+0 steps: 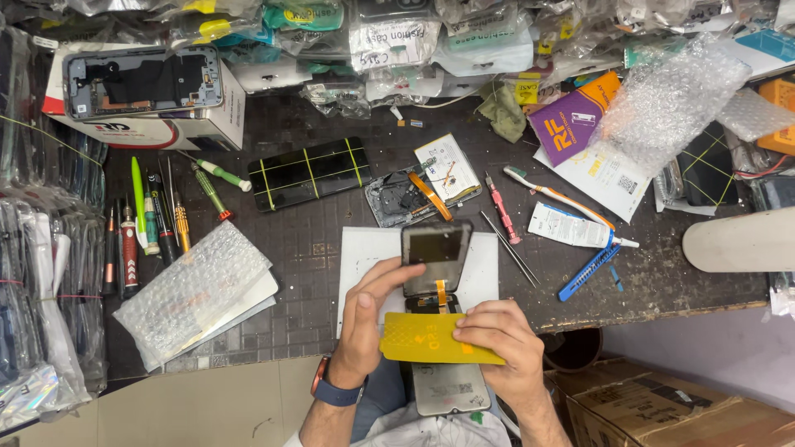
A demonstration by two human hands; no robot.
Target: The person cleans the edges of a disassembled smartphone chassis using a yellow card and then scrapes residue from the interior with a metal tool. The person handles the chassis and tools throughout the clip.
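My left hand [368,319] grips the lower edge of a lifted phone screen [435,257], which tilts up and stays joined by an orange flex cable [441,294] to a phone body [450,387] below. My right hand [501,339] pinches a yellow card [426,339] that lies across the phone body. Both rest over a white mat [368,252] on the dark workbench. A blue watch band [335,391] is on my left wrist.
Screwdrivers [149,223] lie at the left beside a bubble-wrap packet [195,290]. A banded black phone [310,172], an opened phone with battery [422,186], tweezers [509,248], a toothbrush [559,197] and a glue tube [575,228] sit behind. Cardboard boxes [662,410] stand lower right.
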